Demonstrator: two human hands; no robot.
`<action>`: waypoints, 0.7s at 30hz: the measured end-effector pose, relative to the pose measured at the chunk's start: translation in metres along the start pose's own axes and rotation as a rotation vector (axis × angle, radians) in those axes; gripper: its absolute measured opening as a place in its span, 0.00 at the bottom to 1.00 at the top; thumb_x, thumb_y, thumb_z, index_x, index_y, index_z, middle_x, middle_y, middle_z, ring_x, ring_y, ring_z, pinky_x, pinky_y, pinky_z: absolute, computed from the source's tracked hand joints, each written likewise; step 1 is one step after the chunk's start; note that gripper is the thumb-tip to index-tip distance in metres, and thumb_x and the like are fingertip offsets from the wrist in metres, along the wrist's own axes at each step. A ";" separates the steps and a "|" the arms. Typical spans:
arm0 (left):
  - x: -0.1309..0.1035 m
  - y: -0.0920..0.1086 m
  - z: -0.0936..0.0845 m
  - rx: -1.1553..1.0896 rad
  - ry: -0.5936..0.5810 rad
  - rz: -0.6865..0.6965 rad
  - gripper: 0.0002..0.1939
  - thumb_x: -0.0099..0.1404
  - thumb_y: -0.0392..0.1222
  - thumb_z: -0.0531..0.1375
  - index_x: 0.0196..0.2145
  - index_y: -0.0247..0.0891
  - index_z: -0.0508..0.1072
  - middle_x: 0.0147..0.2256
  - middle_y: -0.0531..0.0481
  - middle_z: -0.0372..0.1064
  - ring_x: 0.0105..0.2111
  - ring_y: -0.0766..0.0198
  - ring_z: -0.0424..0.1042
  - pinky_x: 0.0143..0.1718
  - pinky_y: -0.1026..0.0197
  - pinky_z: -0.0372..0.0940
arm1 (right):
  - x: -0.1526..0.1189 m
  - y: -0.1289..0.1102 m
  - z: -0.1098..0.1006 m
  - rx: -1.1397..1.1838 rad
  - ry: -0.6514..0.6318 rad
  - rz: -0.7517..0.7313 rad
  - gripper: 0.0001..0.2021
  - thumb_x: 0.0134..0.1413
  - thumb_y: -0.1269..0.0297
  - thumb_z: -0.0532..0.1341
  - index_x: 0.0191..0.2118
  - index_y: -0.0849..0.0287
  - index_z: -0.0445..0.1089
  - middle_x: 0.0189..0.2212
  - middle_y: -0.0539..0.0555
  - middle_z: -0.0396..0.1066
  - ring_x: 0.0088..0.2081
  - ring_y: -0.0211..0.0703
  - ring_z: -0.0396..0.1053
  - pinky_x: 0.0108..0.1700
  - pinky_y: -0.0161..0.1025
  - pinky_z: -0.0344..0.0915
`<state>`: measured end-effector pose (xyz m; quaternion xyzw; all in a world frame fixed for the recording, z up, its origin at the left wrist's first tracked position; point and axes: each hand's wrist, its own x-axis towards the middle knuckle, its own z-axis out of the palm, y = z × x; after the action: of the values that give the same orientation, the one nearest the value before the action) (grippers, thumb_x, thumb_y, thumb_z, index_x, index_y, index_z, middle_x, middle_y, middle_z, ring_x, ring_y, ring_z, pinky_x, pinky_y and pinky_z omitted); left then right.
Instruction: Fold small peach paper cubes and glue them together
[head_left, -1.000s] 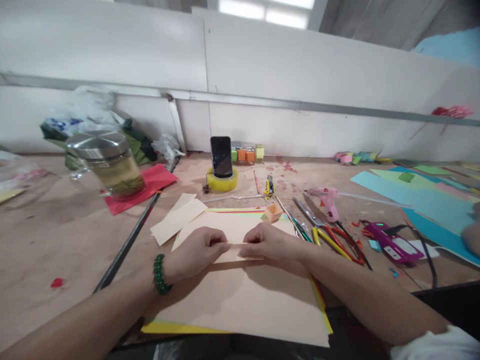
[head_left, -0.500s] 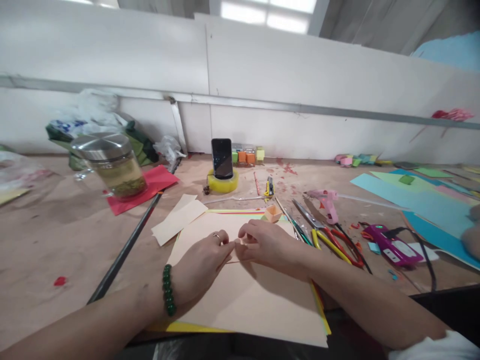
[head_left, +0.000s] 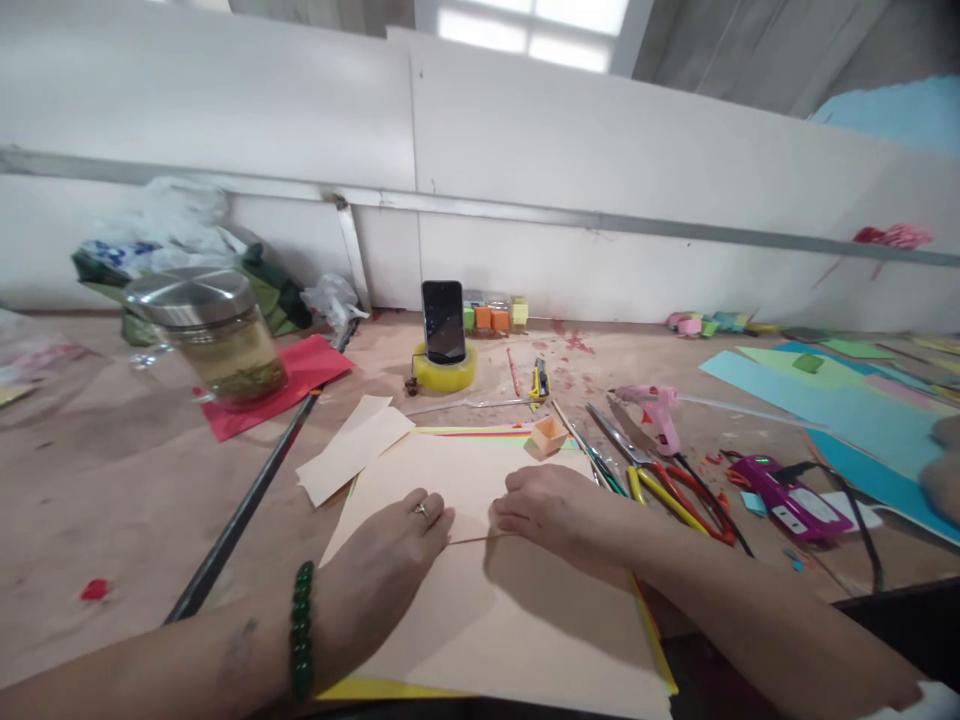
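Observation:
A stack of paper (head_left: pixel 510 640) lies before me, peach on top, with yellow and other colours at its edges. Across it runs the near edge of a smaller piece of peach paper (head_left: pixel 472 520), its outline partly hidden by my hands. My left hand (head_left: pixel 397 560), with a ring and a green bead bracelet, has its fingers curled down at the left of this edge. At the right, my right hand (head_left: pixel 551 510) bends its fingers onto the same piece. A small open peach paper box (head_left: pixel 549 434) sits just beyond my right hand.
Scissors (head_left: pixel 630 440), red and yellow handles, a pink glue gun (head_left: pixel 656 410) and a purple device (head_left: pixel 787 495) lie right. A phone (head_left: pixel 444 320) stands in a yellow tape roll (head_left: pixel 446 372). Left are peach strips (head_left: pixel 356 450) and a glass jar (head_left: pixel 217 350). Another person's hand (head_left: pixel 945 470) shows far right.
My hands, close together at the fingertips before, have moved apart along the paper's edge and nearer to me. My left hand has gone further left.

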<state>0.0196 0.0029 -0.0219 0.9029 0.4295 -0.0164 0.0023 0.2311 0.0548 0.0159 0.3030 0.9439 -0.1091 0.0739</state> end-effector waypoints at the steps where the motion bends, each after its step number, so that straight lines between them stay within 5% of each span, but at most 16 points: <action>1: -0.003 -0.001 -0.001 0.005 0.002 -0.003 0.14 0.64 0.25 0.52 0.44 0.32 0.70 0.40 0.43 0.69 0.38 0.58 0.67 0.41 0.57 0.66 | 0.000 0.001 0.000 0.045 -0.005 0.021 0.14 0.65 0.68 0.53 0.31 0.61 0.74 0.28 0.53 0.69 0.29 0.36 0.62 0.30 0.33 0.49; 7: -0.010 -0.002 -0.001 0.015 0.022 0.009 0.14 0.64 0.25 0.52 0.46 0.30 0.70 0.39 0.42 0.70 0.39 0.54 0.67 0.42 0.53 0.66 | 0.010 0.000 -0.004 0.275 -0.036 0.278 0.18 0.61 0.61 0.54 0.23 0.63 0.72 0.18 0.50 0.67 0.20 0.33 0.55 0.25 0.33 0.46; 11: -0.006 -0.004 0.001 0.036 0.031 0.057 0.14 0.65 0.26 0.51 0.46 0.30 0.69 0.45 0.40 0.69 0.41 0.54 0.65 0.42 0.53 0.65 | 0.031 -0.008 -0.014 0.195 -0.050 0.396 0.16 0.58 0.57 0.56 0.27 0.62 0.72 0.22 0.53 0.71 0.23 0.36 0.61 0.26 0.33 0.48; 16: -0.005 -0.005 0.001 0.053 0.015 0.074 0.15 0.64 0.24 0.49 0.45 0.30 0.70 0.42 0.40 0.71 0.38 0.54 0.66 0.39 0.54 0.64 | 0.050 -0.023 -0.034 0.259 -0.318 0.502 0.20 0.54 0.53 0.56 0.18 0.59 0.66 0.17 0.53 0.68 0.26 0.42 0.67 0.28 0.34 0.57; 21: -0.003 -0.004 0.000 0.084 0.015 0.084 0.15 0.64 0.23 0.50 0.43 0.29 0.71 0.41 0.40 0.71 0.36 0.55 0.66 0.38 0.54 0.65 | 0.064 -0.019 -0.037 0.284 -0.411 0.533 0.21 0.50 0.50 0.59 0.17 0.60 0.63 0.17 0.54 0.67 0.25 0.43 0.68 0.28 0.35 0.61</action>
<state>0.0143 0.0031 -0.0213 0.9196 0.3900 -0.0275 -0.0380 0.1656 0.0849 0.0414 0.5174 0.7726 -0.2746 0.2449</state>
